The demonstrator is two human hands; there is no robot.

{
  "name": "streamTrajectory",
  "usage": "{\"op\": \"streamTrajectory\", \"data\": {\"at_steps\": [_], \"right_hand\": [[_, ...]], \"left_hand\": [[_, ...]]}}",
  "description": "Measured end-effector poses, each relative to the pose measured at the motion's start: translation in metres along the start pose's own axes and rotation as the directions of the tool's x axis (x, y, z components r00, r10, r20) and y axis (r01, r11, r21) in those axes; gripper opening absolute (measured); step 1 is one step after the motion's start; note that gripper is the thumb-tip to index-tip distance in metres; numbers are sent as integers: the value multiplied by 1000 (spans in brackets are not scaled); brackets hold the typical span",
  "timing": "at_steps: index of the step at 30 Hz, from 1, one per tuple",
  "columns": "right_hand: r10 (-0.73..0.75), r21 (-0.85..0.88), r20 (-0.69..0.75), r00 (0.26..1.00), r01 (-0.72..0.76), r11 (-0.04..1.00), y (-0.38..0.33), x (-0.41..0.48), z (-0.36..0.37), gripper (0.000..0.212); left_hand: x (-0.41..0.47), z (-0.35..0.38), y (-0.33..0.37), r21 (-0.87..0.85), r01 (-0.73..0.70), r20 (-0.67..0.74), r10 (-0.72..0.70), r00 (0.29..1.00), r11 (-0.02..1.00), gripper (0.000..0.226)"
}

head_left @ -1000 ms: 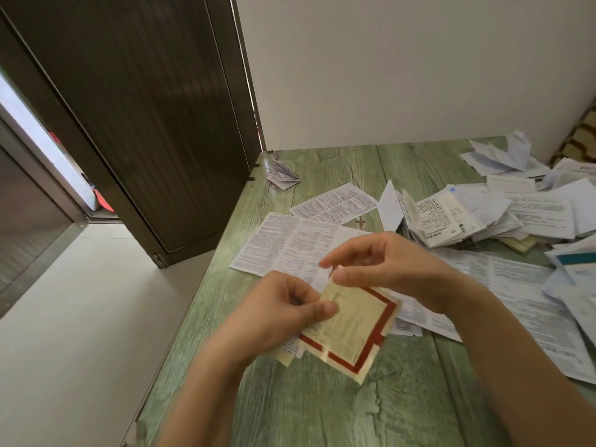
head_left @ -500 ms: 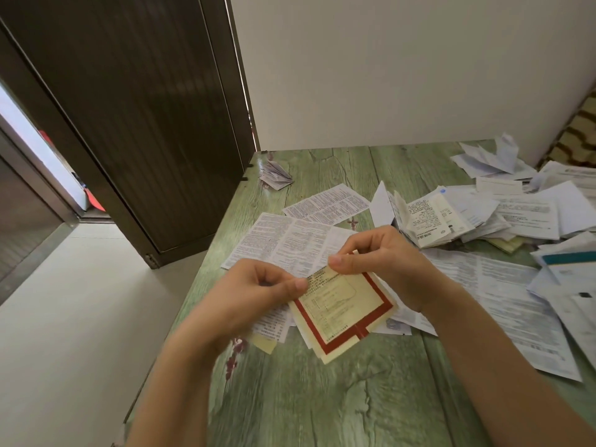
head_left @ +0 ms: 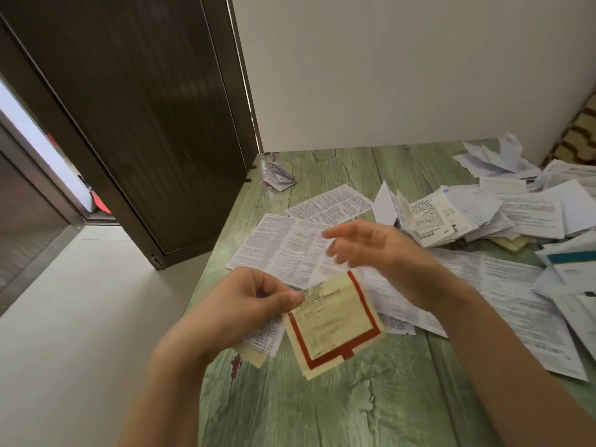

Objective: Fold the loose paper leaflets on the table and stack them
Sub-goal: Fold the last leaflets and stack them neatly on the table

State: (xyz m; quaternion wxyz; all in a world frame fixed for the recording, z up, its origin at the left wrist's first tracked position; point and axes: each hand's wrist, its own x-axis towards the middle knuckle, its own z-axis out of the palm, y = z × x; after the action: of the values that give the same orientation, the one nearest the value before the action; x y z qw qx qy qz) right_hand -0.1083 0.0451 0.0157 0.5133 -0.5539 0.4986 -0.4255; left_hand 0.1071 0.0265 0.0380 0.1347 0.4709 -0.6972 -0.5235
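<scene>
My left hand (head_left: 245, 304) pinches the cream, red-bordered leaflet (head_left: 335, 321) by its far left corner, near the left edge of the table (head_left: 322, 411); bare wood lies nearer me. Its long axis runs away from me, tilted left. My right hand (head_left: 380, 253) hovers beyond it, loosely spread.

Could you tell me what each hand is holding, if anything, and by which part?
The left hand pinches the red-bordered cream leaflet at its upper left corner, thumb on top. The right hand, open and blurred, holds nothing.

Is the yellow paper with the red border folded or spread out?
Folded: the yellow paper shows stacked layers along its lower edge, pinched by the left hand.
</scene>
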Motion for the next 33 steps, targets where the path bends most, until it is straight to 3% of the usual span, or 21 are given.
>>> {"op": "streamTrajectory", "data": {"at_steps": [2, 5, 7, 9, 11, 14, 17, 21, 25, 33], "right_hand": [[127, -142, 206, 970, -99, 985, -2, -2, 8, 29], [152, -187, 88, 984, -134, 973, -3, -4, 6, 10], [93, -2, -102, 990, -93, 996, -2, -3, 0, 14], [55, 249, -263, 963, 13, 968, 0, 0, -1, 27], [59, 389, -341, 938, 83, 918, 1, 3, 5, 37], [78, 447, -366, 927, 101, 889, 3, 4, 19, 40], [62, 430, -341, 938, 96, 898, 4, 5, 25, 35], [24, 308, -251, 968, 56, 950, 3, 3, 15, 26], [30, 206, -113, 993, -6, 979, 0, 1, 11, 32], [15, 122, -206, 978, 11, 993, 3, 3, 16, 6]], "left_hand": [[1, 6, 1, 38, -14, -17, 14, 1000, 999, 19], [5, 11, 1, 32, -37, -115, 40, 993, 999, 50], [7, 11, 2, -47, -30, -214, 19, 977, 998, 60], [6, 14, 7, -97, -51, -262, 24, 965, 994, 56], [7, 23, 10, -111, -107, -281, 72, 957, 988, 46], [14, 36, 11, -255, -180, -348, 83, 934, 950, 28], [21, 40, 11, -370, -198, -453, 10, 892, 908, 18], [25, 35, 3, -278, -171, -508, 6, 861, 945, 29], [23, 31, 0, -184, -132, -502, 23, 865, 974, 38], [20, 26, -1, -139, -68, -446, -2, 895, 988, 38]]}}
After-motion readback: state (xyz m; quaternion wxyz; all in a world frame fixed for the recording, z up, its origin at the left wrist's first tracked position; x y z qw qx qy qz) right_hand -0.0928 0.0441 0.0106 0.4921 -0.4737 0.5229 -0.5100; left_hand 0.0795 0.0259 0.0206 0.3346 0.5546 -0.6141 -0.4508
